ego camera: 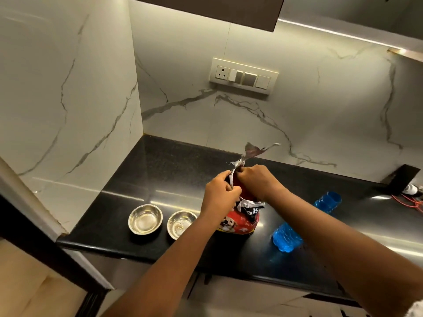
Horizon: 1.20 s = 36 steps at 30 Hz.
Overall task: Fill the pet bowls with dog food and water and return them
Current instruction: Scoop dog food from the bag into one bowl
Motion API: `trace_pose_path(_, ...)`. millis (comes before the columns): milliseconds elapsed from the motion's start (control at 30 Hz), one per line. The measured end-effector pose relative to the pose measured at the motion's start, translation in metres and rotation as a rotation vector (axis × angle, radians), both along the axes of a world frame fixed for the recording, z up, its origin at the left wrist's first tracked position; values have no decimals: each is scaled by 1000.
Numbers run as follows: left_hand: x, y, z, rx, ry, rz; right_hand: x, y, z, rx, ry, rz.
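A red dog food bag with a dog picture stands on the black counter. My left hand and my right hand both pinch its torn silver top, which sticks up behind the fingers. Two steel bowls sit to the left of the bag: one further left, the other partly hidden by my left forearm. Both look empty. A blue water bottle lies on its side right of the bag, partly behind my right arm.
White marble walls close the counter at the back and left. A switch panel is on the back wall. A dark cabinet hangs overhead. A white plug and orange cable lie at the far right. The counter's front edge runs below the bowls.
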<state>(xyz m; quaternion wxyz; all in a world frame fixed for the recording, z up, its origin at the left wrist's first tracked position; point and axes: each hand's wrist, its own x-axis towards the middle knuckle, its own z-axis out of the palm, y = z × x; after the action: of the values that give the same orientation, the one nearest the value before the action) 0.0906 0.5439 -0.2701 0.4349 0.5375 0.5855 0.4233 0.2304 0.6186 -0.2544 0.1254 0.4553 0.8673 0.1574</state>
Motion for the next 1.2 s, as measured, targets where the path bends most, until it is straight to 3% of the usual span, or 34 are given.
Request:
trace_pose_path(167,1,1,-1,11,-10,-5,-8,-6,-1,-129,22,36)
trace_pose_path(367,4,4,-3,20,-2,-8,-9,-3,-7,-364,317,-152)
trace_pose_path(533,4,4,0,44,22,-7,0,2,-9,-599,445,-311)
trace_pose_path(733,7,2,2,68,68,-13,13,12,-16,-710,554,-462)
trace_pose_path(1033,4,0,3,53,85,-29,45,12,-2,-781,985,-628)
trace_pose_path(1200,5,2,2,55,89,-25,64,3,9,-837,1354,-732)
